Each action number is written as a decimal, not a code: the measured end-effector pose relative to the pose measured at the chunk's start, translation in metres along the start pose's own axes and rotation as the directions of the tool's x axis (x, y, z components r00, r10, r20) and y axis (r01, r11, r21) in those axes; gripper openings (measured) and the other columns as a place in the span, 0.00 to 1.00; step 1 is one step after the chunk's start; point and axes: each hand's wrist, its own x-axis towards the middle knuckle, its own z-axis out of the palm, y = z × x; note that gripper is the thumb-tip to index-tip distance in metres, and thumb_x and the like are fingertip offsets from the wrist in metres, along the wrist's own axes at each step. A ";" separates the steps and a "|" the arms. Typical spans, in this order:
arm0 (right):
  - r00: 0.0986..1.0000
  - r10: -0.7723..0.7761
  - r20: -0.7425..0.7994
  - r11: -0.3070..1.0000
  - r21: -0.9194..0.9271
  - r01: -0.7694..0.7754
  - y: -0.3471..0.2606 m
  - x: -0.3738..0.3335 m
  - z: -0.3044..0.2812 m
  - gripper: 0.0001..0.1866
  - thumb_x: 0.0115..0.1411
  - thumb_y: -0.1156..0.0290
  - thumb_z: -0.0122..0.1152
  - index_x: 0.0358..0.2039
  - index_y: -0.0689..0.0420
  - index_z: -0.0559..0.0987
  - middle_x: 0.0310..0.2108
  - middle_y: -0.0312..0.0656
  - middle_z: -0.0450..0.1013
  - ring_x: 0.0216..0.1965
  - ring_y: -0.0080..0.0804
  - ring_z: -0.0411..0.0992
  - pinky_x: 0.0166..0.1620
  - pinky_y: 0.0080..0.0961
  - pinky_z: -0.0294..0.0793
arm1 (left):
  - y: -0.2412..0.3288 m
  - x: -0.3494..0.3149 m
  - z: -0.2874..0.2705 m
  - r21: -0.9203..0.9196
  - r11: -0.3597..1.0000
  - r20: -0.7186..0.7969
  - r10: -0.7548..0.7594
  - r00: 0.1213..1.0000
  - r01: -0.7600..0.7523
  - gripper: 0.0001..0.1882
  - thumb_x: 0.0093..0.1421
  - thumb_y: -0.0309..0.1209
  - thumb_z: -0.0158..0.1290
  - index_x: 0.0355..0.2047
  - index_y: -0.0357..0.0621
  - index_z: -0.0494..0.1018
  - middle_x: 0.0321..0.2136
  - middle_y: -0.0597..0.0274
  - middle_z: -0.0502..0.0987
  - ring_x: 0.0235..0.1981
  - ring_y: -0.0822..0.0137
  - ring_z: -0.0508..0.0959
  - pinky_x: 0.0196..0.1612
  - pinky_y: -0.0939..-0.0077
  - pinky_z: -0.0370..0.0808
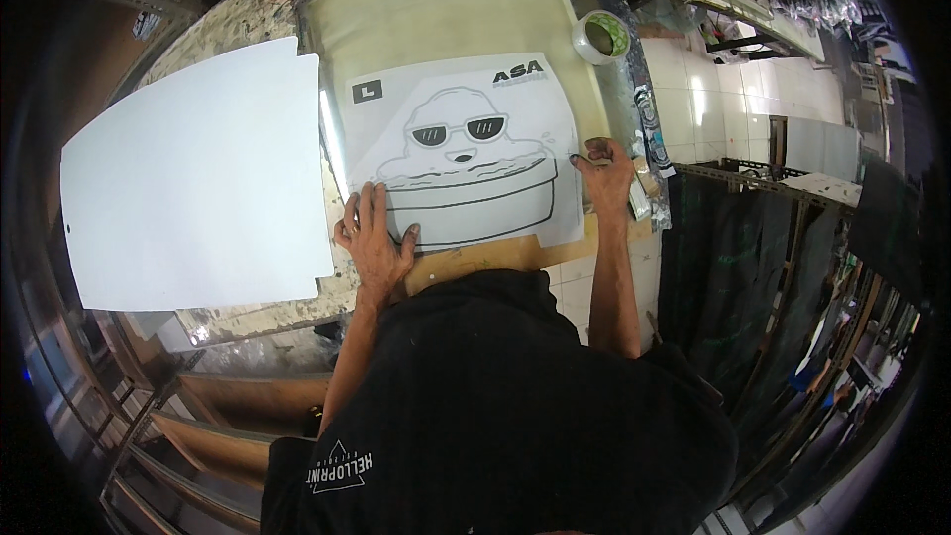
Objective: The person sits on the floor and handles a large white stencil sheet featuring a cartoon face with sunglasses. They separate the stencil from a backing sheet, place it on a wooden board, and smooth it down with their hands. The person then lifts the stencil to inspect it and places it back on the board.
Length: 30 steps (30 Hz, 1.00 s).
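Observation:
A sheet of white paper (466, 208) lies on a framed pale yellow mesh screen (446, 5). Printed on it is a black line drawing of a rounded cartoon figure with sunglasses in a tub, with small dark marks in the upper corners. My left hand (373, 243) rests open, fingers spread, on the sheet's near left edge. By the right edge of the sheet is my right hand (606, 178), its fingers curled and the thumb apart from them. Nothing can be made out in its grasp. A roll of tape (584, 37) sits on the frame's right side, beyond my right hand.
A large white board or sheet (193, 178) covers the left of the paint-stained table (267, 312). Small items (644, 183) lie along the right table edge. Wooden frames (248, 401) stand at lower left, and dark panels (723, 248) on a rack stand at right.

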 end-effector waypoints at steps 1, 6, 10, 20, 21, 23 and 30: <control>1.000 0.011 0.000 1.000 0.027 -0.011 0.002 0.000 0.001 0.18 0.37 0.80 0.72 0.32 0.63 0.79 0.30 0.42 0.77 0.31 0.32 0.73 0.39 0.29 0.73 | 0.000 0.000 0.000 0.002 1.000 -0.001 0.002 1.000 -0.002 0.39 0.54 0.50 0.53 0.62 0.42 0.60 0.62 0.52 0.60 0.62 0.50 0.55 0.57 0.44 0.48; 0.999 0.043 0.030 0.996 0.072 -0.045 0.003 0.001 0.000 0.19 0.37 0.80 0.72 0.34 0.63 0.80 0.30 0.41 0.76 0.32 0.31 0.72 0.40 0.28 0.73 | -0.001 -0.001 0.001 0.013 1.000 0.002 0.002 1.000 -0.002 0.40 0.54 0.51 0.53 0.63 0.42 0.59 0.62 0.52 0.60 0.62 0.49 0.55 0.57 0.44 0.48; 0.997 0.011 0.077 1.000 0.008 -0.011 0.005 0.002 -0.001 0.20 0.38 0.80 0.72 0.37 0.61 0.83 0.32 0.43 0.75 0.32 0.31 0.72 0.40 0.27 0.73 | -0.001 0.000 0.002 0.022 1.000 0.009 0.004 1.000 -0.004 0.41 0.54 0.52 0.53 0.63 0.43 0.59 0.63 0.52 0.59 0.62 0.49 0.55 0.57 0.44 0.48; 0.992 -0.039 0.117 0.998 -0.048 0.045 -0.007 0.002 -0.007 0.22 0.39 0.80 0.71 0.39 0.57 0.84 0.33 0.48 0.75 0.32 0.36 0.72 0.40 0.29 0.73 | -0.001 -0.001 0.003 0.046 0.999 -0.002 0.010 1.000 -0.010 0.41 0.54 0.52 0.53 0.64 0.43 0.59 0.63 0.52 0.60 0.63 0.52 0.55 0.57 0.47 0.47; 0.992 -0.041 0.117 0.998 -0.050 0.047 -0.008 0.002 -0.007 0.22 0.39 0.80 0.71 0.39 0.57 0.84 0.33 0.48 0.75 0.32 0.36 0.72 0.40 0.28 0.73 | -0.001 -0.001 0.003 0.042 0.999 -0.005 0.013 1.000 -0.013 0.41 0.54 0.52 0.53 0.63 0.43 0.59 0.63 0.52 0.60 0.63 0.51 0.55 0.57 0.47 0.47; 0.992 -0.045 0.116 0.997 -0.053 0.052 -0.010 0.002 -0.008 0.22 0.39 0.80 0.71 0.39 0.57 0.84 0.33 0.48 0.75 0.33 0.36 0.73 0.40 0.28 0.73 | -0.001 -0.001 0.003 0.034 0.999 -0.011 0.017 1.000 -0.017 0.41 0.54 0.52 0.53 0.63 0.43 0.59 0.63 0.51 0.60 0.62 0.50 0.56 0.57 0.46 0.48; 0.992 -0.026 0.124 0.998 -0.049 0.033 -0.011 0.002 -0.007 0.22 0.39 0.80 0.71 0.40 0.59 0.83 0.34 0.48 0.75 0.34 0.37 0.74 0.41 0.27 0.74 | 0.000 0.000 0.002 0.027 0.999 -0.022 0.020 1.000 -0.019 0.41 0.53 0.52 0.53 0.63 0.43 0.60 0.62 0.52 0.60 0.62 0.50 0.56 0.56 0.46 0.49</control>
